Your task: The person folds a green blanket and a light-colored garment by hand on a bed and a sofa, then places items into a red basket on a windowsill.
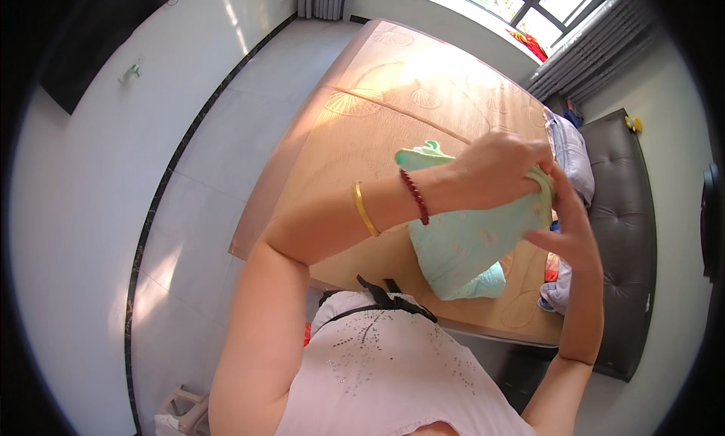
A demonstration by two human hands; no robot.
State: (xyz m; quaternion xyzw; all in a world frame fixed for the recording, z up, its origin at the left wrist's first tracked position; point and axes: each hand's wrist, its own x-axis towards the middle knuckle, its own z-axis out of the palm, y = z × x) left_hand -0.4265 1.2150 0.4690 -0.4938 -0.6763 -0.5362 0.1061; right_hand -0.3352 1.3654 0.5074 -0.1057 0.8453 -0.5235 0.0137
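A mint-green patterned cloth with a pale green edging hangs in folds above the bed. Its upper right edge is in the fingers of my left hand, which has reached across to the right. Close beside that edge is my right hand, thumb spread from the fingers and slightly blurred. The right fingertips meet the edging near my left fingers, but whether they grip it is unclear. The cloth's lower folds reach down close to the mat. A gold bangle and a dark red bead bracelet circle my left wrist and forearm.
Under the cloth lies a bed with a tan mat. A dark tufted headboard stands right, with a pale pillow and folded fabric along it. A plastic stool is at lower left. Grey curtains flank the window.
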